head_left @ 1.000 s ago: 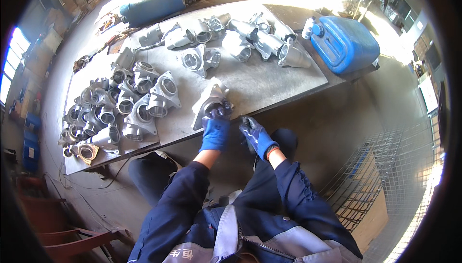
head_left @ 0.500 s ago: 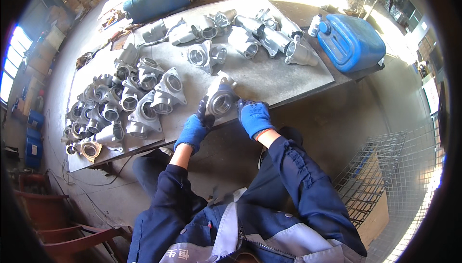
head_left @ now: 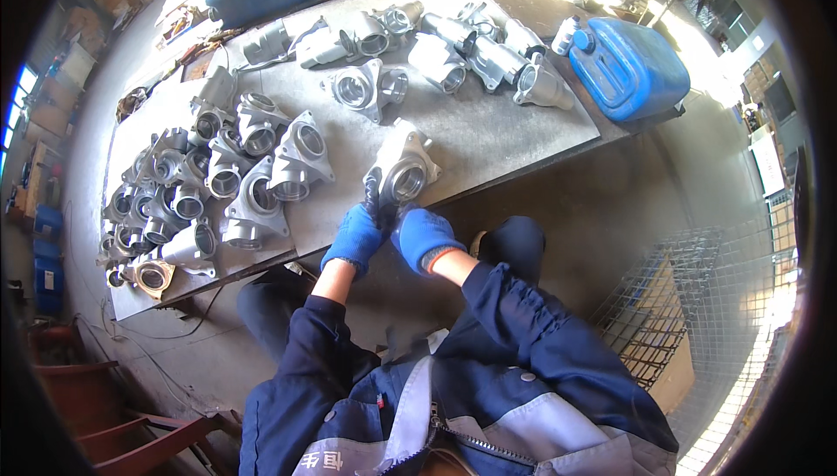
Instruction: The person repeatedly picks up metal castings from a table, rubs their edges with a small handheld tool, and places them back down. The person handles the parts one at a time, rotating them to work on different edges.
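Observation:
A silver flanged metal pipe casting (head_left: 417, 152) rests near the table's front edge, its round bore facing up toward me. My left hand (head_left: 358, 234), in a blue knit glove with dark coated fingers, is closed on the casting's near left side. My right hand (head_left: 424, 237), gloved alike, is curled with its fingertips at the casting's near rim, close to my left thumb. Whether those right fingers pinch the rim or something small is hidden by the glove. Another flanged casting (head_left: 366, 90) lies just beyond.
Crowded at the left of the metal-topped table (head_left: 340, 166) are several similar castings (head_left: 166, 188). More castings (head_left: 462, 51) line its far side. A blue jerrycan (head_left: 629, 71) and a white bottle (head_left: 565, 35) stand far right. A wire mesh basket (head_left: 663, 310) is at lower right.
My right hand has moved left and nearer, from the casting's right side to its near rim beside my left hand. The casting has turned slightly; the view has shifted a little.

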